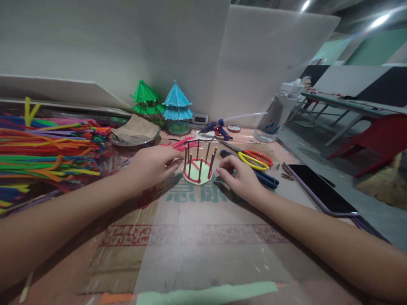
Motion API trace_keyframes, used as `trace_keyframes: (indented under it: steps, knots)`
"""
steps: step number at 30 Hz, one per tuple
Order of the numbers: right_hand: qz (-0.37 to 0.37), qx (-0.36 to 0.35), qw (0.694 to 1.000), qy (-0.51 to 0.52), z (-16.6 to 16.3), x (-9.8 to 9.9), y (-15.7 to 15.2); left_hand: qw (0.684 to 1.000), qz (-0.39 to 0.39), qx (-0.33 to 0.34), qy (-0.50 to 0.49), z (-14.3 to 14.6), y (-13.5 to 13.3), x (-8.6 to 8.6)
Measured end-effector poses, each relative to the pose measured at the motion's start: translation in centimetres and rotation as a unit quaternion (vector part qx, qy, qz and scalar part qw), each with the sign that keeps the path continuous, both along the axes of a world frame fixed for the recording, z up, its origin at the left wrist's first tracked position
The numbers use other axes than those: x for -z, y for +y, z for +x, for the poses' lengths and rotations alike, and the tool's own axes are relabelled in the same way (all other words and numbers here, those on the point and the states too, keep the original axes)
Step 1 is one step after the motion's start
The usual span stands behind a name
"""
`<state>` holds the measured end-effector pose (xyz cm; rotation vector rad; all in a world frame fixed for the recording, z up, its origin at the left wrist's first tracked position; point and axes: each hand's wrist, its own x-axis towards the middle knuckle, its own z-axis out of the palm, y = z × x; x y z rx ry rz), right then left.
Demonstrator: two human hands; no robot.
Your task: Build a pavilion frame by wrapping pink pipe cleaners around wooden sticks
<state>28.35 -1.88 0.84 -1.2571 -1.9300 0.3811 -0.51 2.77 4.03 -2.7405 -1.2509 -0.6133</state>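
A small pale-green base point(197, 171) with a red rim and a red strip on top stands in the middle of the work surface. Several thin brown posts point(200, 170) rise upright around its edge. At its left side is my left hand point(155, 165), fingers loosely bent and apart; I cannot tell whether the fingertips touch the nearest post. My right hand point(240, 176) rests just right of the base, separated from it by a small gap, its fingers curled loosely with nothing visible in them. Behind that hand lie yellow-and-orange-handled scissors point(254, 160) and a dark-blue-handled tool point(269, 180).
Bundles of coloured pipe cleaners point(47, 152) fill the left. Behind stand green point(146, 97) and blue point(176, 106) model pavilions, a blue glue gun point(219, 128) and a clear pump bottle point(275, 112). A phone point(321, 188) and short brown sticks point(287, 171) lie right.
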Motion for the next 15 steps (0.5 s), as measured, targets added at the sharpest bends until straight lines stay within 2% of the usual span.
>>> trace_keyframes:
  steps: [3,7,12,15]
  knots:
    - [-0.027,0.005,1.000,-0.006,0.0,0.2,0.5,1.000,0.006,0.013,-0.004,0.1,0.4,0.8]
    - [-0.063,0.002,0.998,-0.032,-0.2,0.6,1.1,0.995,0.016,-0.016,-0.094,-0.1,1.2,0.6]
    - [-0.060,-0.014,0.996,-0.064,-0.3,0.9,1.8,0.991,0.013,0.085,-0.103,-0.1,2.0,0.7]
    - [-0.060,-0.026,0.995,-0.075,-0.2,0.9,2.1,0.989,-0.006,0.114,-0.098,0.3,1.8,0.7]
